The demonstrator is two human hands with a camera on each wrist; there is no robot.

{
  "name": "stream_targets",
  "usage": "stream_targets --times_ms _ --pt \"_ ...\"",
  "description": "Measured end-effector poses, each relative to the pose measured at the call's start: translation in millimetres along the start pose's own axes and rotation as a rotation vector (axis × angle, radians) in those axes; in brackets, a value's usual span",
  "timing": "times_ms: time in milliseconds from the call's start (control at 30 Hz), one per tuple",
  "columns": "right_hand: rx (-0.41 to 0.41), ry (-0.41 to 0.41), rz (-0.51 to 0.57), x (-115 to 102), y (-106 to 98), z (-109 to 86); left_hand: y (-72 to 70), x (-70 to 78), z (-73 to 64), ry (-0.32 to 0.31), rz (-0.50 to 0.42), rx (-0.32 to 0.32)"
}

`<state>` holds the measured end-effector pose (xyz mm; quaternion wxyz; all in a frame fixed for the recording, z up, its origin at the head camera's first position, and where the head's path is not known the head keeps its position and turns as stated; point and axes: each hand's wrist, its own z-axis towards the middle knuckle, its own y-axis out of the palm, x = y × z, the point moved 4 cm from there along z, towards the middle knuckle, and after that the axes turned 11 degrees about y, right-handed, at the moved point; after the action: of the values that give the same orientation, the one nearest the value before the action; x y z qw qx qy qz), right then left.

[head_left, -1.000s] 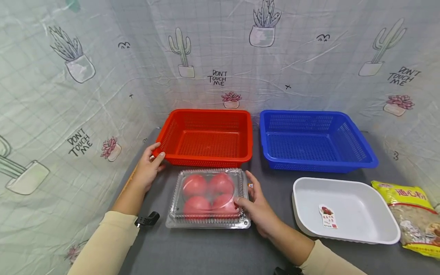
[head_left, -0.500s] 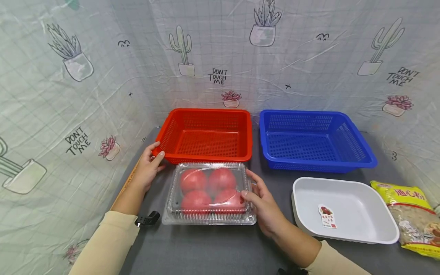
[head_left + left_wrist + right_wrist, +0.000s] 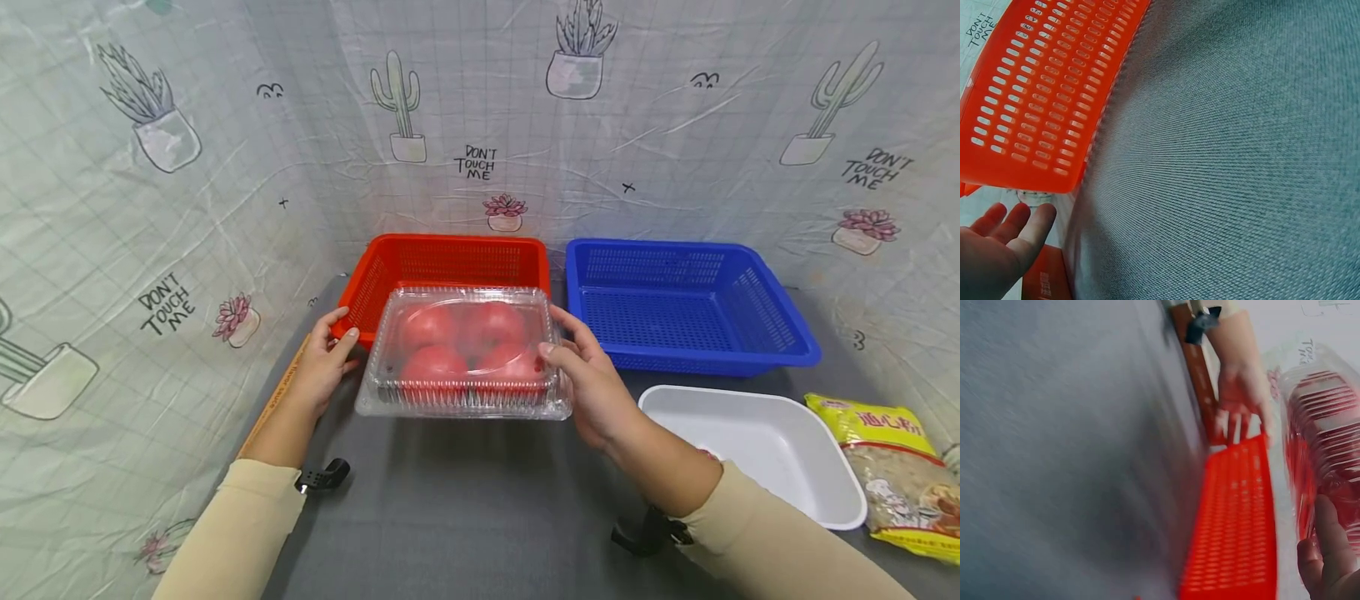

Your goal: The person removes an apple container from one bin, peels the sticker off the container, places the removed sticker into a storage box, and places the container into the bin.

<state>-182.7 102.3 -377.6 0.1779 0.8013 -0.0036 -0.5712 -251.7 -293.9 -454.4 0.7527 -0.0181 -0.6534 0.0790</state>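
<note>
In the head view my right hand [image 3: 596,387] grips the right side of a clear lidded plastic box [image 3: 468,408], thumb over its front right edge. Several red, round tomatoes [image 3: 435,367] lie inside. The box is raised and overlaps the front of the red basket [image 3: 472,250]. At that basket's left front corner is my left hand [image 3: 318,367], its thumb and index finger at the rim. The left wrist view has the other fingers [image 3: 1032,234] of this hand close below the basket's end. From the right wrist, the box [image 3: 1329,437] appears beside my right fingers.
A blue basket [image 3: 693,362] stands right of the red one. In front of it is a white tray [image 3: 821,454], partly covered by my right forearm. A yellow-topped food bag [image 3: 896,425] lies at the far right. An orange strip [image 3: 273,400] runs along the left edge.
My right hand has lifted the box of tomatoes and moved it forward, from in front of the red basket to over its front edge. My left hand has stayed at the basket's corner.
</note>
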Motion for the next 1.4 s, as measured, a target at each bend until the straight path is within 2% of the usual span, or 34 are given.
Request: stream_targets --times_ms 167,300,400,567,733,867,1067,1200,1400 --pt "0.002 0.003 -0.012 -31 7 20.0 -1.9 -1.9 0.2 -0.014 0.012 0.011" --pt "0.013 -0.024 0.012 -54 13 43.1 -2.5 -3.8 2.2 -0.021 0.028 0.004" --pt "0.031 -0.054 0.037 -68 17 65.7 -2.8 -4.1 3.1 -0.019 0.044 -0.007" --pt "0.078 -0.065 0.077 -79 21 117.5 -5.5 -3.7 3.3 0.006 0.112 -0.016" --pt "0.07 -0.028 0.059 -81 18 167.0 -5.7 -5.1 3.0 0.008 0.131 -0.011" --pt "0.041 0.02 0.023 -80 19 193.4 -4.5 -4.3 3.2 0.01 0.134 -0.01" --pt "-0.021 0.083 -0.031 -74 30 220.3 -5.8 3.1 5.6 0.027 0.145 0.004" --pt "-0.062 0.1 -0.066 -66 32 237.7 -6.0 1.6 6.5 0.011 0.129 0.032" --pt "-0.063 0.129 -0.01 -52 21 256.8 -2.6 -1.6 4.4 -0.017 0.077 0.061"
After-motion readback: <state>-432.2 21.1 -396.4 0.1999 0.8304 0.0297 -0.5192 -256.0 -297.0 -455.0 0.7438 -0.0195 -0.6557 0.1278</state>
